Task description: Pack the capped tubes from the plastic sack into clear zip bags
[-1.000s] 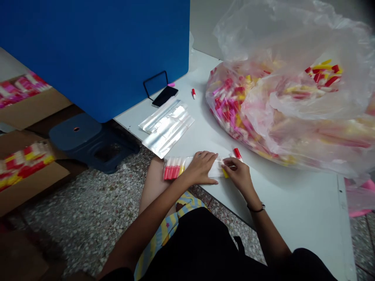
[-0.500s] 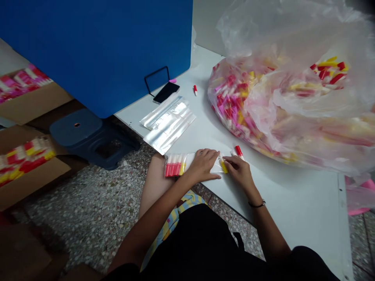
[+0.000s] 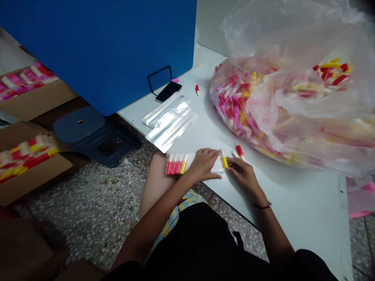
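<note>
Left to right: carton [image 3: 29,166] of tubes on terrazzo floor [image 3: 82,222], blue stool [image 3: 88,134], blue panel [image 3: 96,50], phone [image 3: 168,91], film sleeves [image 3: 170,123] on white table [image 3: 301,218]. Clear pack [image 3: 178,164] at table edge, left hand [image 3: 205,164] flat on it, fingers spread. Right hand [image 3: 243,175], fingers narrow on yellow tube [image 3: 224,161] in pack. Plastic bag [image 3: 287,93] of tubes far right.

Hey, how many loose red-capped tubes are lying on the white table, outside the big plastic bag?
2: one red-capped tube lies near the black phone, another red-capped tube just beyond the right hand. Others may be hidden under the plastic bag.
</note>
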The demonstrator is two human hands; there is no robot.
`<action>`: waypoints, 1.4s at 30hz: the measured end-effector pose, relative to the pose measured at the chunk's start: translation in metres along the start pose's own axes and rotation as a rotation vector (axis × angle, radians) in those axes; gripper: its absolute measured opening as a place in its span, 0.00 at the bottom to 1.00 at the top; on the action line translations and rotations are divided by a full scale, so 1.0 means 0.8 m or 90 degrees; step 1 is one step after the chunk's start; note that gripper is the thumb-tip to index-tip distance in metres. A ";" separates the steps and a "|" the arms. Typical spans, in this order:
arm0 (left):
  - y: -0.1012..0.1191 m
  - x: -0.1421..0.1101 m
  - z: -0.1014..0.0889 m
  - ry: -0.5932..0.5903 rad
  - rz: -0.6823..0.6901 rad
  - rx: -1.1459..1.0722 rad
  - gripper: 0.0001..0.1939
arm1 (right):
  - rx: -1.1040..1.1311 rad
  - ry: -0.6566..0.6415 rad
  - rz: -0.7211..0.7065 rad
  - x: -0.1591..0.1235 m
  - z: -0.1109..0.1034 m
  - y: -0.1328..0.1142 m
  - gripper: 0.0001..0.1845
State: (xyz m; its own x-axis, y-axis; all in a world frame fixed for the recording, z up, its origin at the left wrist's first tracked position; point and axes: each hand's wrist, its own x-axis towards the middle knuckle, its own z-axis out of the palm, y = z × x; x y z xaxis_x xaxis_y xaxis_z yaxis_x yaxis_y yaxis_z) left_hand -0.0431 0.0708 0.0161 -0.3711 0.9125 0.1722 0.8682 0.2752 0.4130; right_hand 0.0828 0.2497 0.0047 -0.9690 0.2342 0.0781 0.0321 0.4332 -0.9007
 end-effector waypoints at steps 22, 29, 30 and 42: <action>0.004 -0.002 0.007 0.032 -0.029 0.002 0.47 | -0.085 -0.159 0.074 0.049 -0.021 -0.022 0.40; 0.006 -0.001 0.007 0.037 -0.039 -0.006 0.46 | -0.017 0.019 0.085 0.038 -0.016 -0.018 0.22; 0.006 -0.001 0.007 0.037 -0.038 -0.004 0.46 | 0.003 0.063 0.099 0.036 -0.013 -0.017 0.20; 0.005 -0.001 0.010 0.046 -0.038 0.003 0.47 | 0.176 0.218 0.194 0.040 0.008 -0.023 0.24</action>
State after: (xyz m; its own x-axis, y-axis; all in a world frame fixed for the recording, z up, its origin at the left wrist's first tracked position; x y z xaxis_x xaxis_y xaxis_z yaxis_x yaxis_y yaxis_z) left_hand -0.0367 0.0739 0.0104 -0.4457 0.8698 0.2115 0.8448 0.3305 0.4208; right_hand 0.0495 0.2434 0.0211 -0.7893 0.6038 -0.1113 0.1888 0.0662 -0.9798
